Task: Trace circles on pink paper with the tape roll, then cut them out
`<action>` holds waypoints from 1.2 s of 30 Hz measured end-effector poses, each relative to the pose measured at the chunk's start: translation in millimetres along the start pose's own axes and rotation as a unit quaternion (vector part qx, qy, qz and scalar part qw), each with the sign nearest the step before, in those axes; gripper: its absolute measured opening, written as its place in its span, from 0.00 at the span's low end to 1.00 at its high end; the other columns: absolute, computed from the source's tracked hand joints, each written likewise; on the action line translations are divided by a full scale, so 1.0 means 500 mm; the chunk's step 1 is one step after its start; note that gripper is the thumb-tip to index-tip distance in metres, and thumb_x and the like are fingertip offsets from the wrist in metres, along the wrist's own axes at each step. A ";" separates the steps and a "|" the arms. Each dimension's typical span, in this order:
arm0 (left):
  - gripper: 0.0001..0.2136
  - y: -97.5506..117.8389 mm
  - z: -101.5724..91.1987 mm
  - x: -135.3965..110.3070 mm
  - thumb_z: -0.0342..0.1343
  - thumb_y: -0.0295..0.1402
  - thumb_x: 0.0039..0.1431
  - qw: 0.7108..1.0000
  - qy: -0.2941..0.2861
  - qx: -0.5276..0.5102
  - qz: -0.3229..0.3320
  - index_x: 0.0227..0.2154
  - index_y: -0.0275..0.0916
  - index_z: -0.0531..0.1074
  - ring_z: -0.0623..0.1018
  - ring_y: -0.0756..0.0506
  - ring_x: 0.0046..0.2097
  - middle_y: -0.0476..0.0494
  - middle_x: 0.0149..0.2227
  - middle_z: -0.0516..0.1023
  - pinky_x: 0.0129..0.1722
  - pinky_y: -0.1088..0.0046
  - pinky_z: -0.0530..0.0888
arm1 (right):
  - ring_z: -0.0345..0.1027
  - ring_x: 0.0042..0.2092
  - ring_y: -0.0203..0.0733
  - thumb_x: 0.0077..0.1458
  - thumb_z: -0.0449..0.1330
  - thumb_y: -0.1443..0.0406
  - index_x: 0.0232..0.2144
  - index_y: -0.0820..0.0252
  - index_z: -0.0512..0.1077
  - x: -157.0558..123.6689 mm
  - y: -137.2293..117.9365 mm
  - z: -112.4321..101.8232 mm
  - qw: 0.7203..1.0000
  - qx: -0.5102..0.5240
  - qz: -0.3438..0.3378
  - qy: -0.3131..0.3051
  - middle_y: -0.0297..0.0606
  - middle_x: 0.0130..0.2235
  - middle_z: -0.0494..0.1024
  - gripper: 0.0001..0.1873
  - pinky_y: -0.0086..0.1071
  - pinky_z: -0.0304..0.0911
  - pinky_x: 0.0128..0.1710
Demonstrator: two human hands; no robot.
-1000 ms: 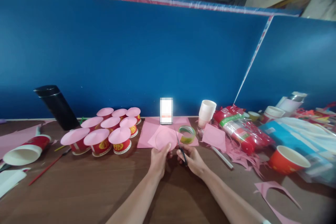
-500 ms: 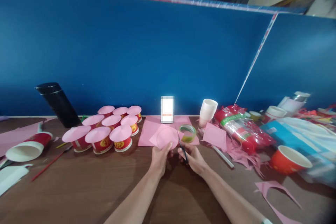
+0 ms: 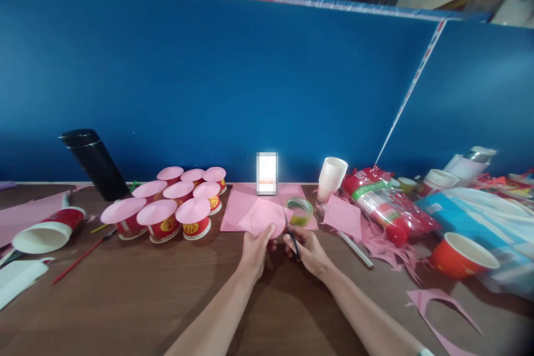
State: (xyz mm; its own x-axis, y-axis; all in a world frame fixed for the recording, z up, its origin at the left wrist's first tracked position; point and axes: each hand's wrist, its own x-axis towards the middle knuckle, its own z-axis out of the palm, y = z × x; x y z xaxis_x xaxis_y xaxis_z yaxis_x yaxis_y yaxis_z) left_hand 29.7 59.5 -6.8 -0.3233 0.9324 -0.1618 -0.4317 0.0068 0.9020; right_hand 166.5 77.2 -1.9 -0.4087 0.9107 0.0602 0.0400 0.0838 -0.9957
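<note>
Between the thumb and fingers of my left hand is a piece of pink paper with a round outline on it, its lower edge following the curve. My right hand grips a pair of dark-handled scissors, their blades pointing up and away beside the paper's right edge. How far the blades are parted is too fine to make out. Behind the paper lie larger pink sheets on the brown table. A roll of greenish tape rests on them, just beyond the scissors.
Several red paper cups with pink paper discs stand left, near a black flask. To the right are stacked white cups, a marked pink square, pink scraps, a red plastic bag and an orange cup.
The view has shifted very slightly. Both hands, the pink paper and the scissors keep nearly the same positions relative to each other.
</note>
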 end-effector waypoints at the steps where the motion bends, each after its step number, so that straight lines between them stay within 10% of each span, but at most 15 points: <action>1: 0.16 -0.002 0.000 0.001 0.64 0.40 0.39 1.000 0.003 -0.001 0.002 0.22 0.29 0.72 0.67 0.54 0.16 0.48 0.15 0.70 0.15 0.79 0.64 | 0.61 0.21 0.30 0.48 0.60 0.54 0.36 0.63 0.70 0.000 0.000 0.000 1.000 0.002 0.001 0.001 0.30 0.21 0.69 0.18 0.20 0.52 0.15; 36: 0.16 -0.009 -0.005 0.007 0.64 0.41 0.38 1.000 0.012 -0.002 0.016 0.18 0.30 0.71 0.67 0.53 0.17 0.48 0.15 0.70 0.17 0.77 0.65 | 0.61 0.21 0.32 0.48 0.59 0.51 0.37 0.63 0.71 -0.002 -0.005 0.004 1.000 -0.006 -0.005 -0.008 0.31 0.21 0.68 0.22 0.22 0.55 0.16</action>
State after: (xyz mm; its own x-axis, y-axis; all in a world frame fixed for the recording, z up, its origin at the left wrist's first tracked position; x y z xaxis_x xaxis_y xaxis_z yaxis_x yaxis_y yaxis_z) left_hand 28.8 61.7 -12.5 -0.3566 0.9235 -0.1414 -0.4247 -0.0254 0.9050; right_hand 165.1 75.5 0.3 -0.4236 0.9031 0.0699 0.0471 0.0990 -0.9940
